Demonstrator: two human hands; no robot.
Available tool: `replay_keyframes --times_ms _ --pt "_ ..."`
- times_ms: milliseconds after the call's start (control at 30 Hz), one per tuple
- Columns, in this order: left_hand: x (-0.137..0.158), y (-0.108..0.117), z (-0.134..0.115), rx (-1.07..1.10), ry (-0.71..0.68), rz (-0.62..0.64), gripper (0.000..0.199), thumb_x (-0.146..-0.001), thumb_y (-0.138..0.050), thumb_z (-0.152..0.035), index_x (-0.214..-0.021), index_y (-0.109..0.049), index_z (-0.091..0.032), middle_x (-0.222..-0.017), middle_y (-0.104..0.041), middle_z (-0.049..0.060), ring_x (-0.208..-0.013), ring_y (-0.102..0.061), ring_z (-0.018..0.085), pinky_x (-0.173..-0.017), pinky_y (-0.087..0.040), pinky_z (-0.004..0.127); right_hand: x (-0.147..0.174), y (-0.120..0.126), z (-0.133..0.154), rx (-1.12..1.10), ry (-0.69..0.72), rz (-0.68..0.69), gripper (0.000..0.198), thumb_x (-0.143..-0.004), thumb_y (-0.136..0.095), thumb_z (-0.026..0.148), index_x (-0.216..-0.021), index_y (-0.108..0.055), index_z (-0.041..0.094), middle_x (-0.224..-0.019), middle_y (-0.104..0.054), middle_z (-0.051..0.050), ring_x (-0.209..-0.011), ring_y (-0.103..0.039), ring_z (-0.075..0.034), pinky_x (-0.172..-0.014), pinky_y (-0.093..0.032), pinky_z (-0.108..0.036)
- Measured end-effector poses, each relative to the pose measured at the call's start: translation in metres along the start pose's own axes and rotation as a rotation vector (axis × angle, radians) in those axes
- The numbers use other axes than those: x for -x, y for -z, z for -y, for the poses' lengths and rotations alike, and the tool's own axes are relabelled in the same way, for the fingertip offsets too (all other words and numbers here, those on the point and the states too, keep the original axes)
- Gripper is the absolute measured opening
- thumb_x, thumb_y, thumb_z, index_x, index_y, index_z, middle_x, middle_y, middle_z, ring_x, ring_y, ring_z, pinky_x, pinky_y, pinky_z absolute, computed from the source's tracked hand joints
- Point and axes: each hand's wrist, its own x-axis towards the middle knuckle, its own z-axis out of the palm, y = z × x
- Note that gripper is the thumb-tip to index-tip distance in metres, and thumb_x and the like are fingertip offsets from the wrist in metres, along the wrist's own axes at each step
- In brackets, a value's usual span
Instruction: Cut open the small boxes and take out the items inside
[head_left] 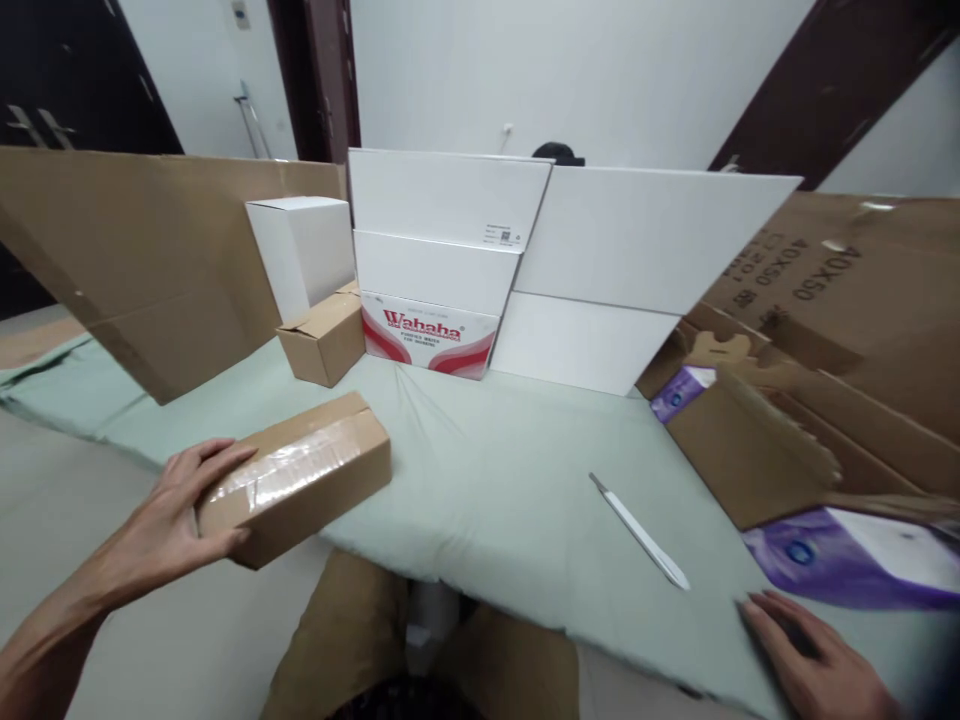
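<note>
My left hand (pixel 191 510) grips the near left end of a small brown cardboard box (pixel 330 490), thumb on its near side and fingers over its top. Clear shiny tape runs along the box's upper face. The box is at the table's front edge; whether it rests there or is lifted slightly I cannot tell. My right hand (pixel 817 655) is low at the right, by the table's front edge, holding nothing I can see, its fingers slightly bent and apart. Between the hands, nearer the right one, lies a slim white knife-like tool (pixel 637 532) with a grey tip.
Pale green cloth covers the table (pixel 480 480). At the back stand a white Wahaba-printed carton panel (pixel 427 335), a small brown box (pixel 322 340) and a white box (pixel 304 250). A large open carton (pixel 862 330) with purple packs (pixel 810 550) beside it fills the right.
</note>
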Motion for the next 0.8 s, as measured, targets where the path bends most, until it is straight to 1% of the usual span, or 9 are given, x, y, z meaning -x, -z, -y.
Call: replay_keyframes --times_ms 67,133,267,367,500,567,633,700,800 --pt "-0.012 -0.009 -0.031 0.068 -0.111 0.06 0.072 -0.083 -0.071 -0.05 -0.149 -0.046 -0.036 -0.151 -0.042 0.011 -0.14 -0.046 0.042 -0.108 -0.05 0.058 -0.007 -0.009 -0.01 -0.041 -0.071 0.064 0.035 -0.064 -0.056 0.067 -0.071 -0.068 0.035 -0.112 -0.078 -0.016 -0.114 -0.069 -0.045 -0.096 -0.052 -0.062" --pt "-0.034 -0.022 -0.066 0.156 -0.21 0.142 0.073 -0.082 -0.071 -0.041 -0.151 -0.045 -0.035 -0.154 -0.039 0.012 -0.142 -0.045 0.04 -0.111 -0.049 0.058 -0.01 -0.013 -0.018 -0.058 -0.093 0.082 0.04 -0.063 -0.057 0.069 -0.074 -0.07 0.033 -0.117 -0.078 -0.015 -0.119 -0.066 -0.045 -0.101 -0.049 -0.064" --pt "-0.084 -0.056 -0.13 0.32 -0.375 0.294 0.08 -0.075 -0.072 -0.025 -0.151 -0.047 -0.027 -0.163 -0.031 0.016 -0.154 -0.028 0.043 -0.121 -0.036 0.064 -0.006 -0.014 -0.025 -0.034 -0.085 0.075 0.052 -0.063 -0.053 0.073 -0.08 -0.071 0.028 -0.119 -0.077 -0.013 -0.121 -0.066 -0.042 -0.104 -0.049 -0.062" --pt "-0.112 -0.082 -0.16 0.402 -0.457 0.34 0.084 -0.07 -0.074 -0.02 -0.15 -0.049 -0.025 -0.167 -0.027 0.017 -0.159 -0.015 0.045 -0.124 -0.026 0.069 -0.002 -0.015 -0.026 -0.027 -0.075 0.077 0.055 -0.065 -0.052 0.073 -0.082 -0.073 0.025 -0.121 -0.076 -0.013 -0.121 -0.066 -0.04 -0.106 -0.048 -0.058" --pt "-0.125 -0.102 -0.177 0.47 -0.495 0.365 0.086 -0.073 -0.079 -0.027 -0.153 -0.047 -0.026 -0.172 -0.016 0.017 -0.161 -0.005 0.046 -0.124 -0.019 0.071 0.0 -0.018 -0.03 -0.032 -0.063 0.062 0.055 -0.066 -0.051 0.072 -0.084 -0.074 0.025 -0.122 -0.076 -0.012 -0.118 -0.067 -0.038 -0.105 -0.049 -0.055" --pt "-0.123 -0.104 -0.181 0.53 -0.448 0.345 0.087 -0.078 -0.081 -0.04 -0.155 -0.044 -0.028 -0.175 -0.006 0.015 -0.161 -0.006 0.046 -0.124 -0.022 0.07 0.0 -0.019 -0.032 -0.041 -0.069 0.066 0.055 -0.067 -0.052 0.073 -0.084 -0.075 0.026 -0.122 -0.076 -0.012 -0.119 -0.066 -0.038 -0.105 -0.048 -0.056" --pt "-0.119 -0.106 -0.183 0.6 -0.352 0.28 0.093 -0.078 -0.081 -0.053 -0.158 -0.039 -0.029 -0.175 0.0 0.014 -0.161 -0.008 0.046 -0.124 -0.025 0.068 -0.001 -0.018 -0.034 -0.054 -0.081 0.079 0.054 -0.068 -0.053 0.072 -0.085 -0.074 0.026 -0.123 -0.076 -0.012 -0.12 -0.066 -0.038 -0.107 -0.047 -0.057" --pt "-0.115 -0.109 -0.183 0.664 -0.254 0.225 0.101 -0.076 -0.08 -0.062 -0.16 -0.036 -0.029 -0.175 -0.001 0.015 -0.161 -0.009 0.046 -0.125 -0.024 0.067 -0.003 -0.018 -0.032 -0.074 -0.096 0.082 0.054 -0.068 -0.055 0.071 -0.087 -0.074 0.025 -0.122 -0.075 -0.012 -0.119 -0.066 -0.039 -0.106 -0.047 -0.057" --pt "-0.113 -0.119 -0.183 0.754 -0.184 0.224 0.102 -0.075 -0.078 -0.067 -0.159 -0.037 -0.026 -0.173 -0.013 0.019 -0.16 -0.014 0.045 -0.126 -0.023 0.066 -0.007 -0.021 -0.019 -0.125 -0.085 0.06 0.054 -0.07 -0.055 0.068 -0.092 -0.073 0.023 -0.119 -0.075 -0.015 -0.114 -0.067 -0.037 -0.103 -0.049 -0.054"
